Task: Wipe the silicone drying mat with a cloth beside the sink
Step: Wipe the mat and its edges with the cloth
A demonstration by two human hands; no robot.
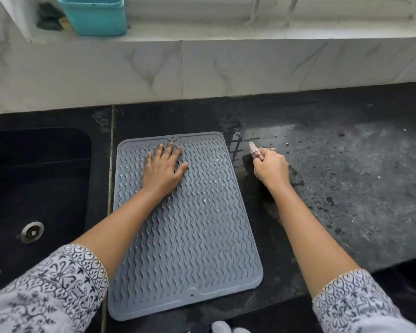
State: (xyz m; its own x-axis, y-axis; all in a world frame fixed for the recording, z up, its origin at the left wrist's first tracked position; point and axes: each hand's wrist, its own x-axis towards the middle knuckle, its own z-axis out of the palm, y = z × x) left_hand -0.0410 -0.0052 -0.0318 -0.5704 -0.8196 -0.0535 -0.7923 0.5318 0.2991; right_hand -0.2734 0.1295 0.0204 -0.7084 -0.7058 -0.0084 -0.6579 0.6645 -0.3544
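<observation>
The left hand [165, 168] lies flat with fingers spread on the far end of the mat [190, 236], probably to pin it against sliding. The right hand [271, 168] grips a pinkish cloth [254, 150] (mostly hidden in the fist) over the wet countertop [346, 164] just right of the mat. The mat is grey and wavy-ribbed, and lies flat just right of the sink [34, 176].

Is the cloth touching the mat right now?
No, the right hand grips the pinkish cloth over the counter, clear of the mat, while the left hand lies flat on it.

left hand [165, 168] flat on mat [190, 236], right hand [270, 168] gripping cloth [254, 150]
</observation>
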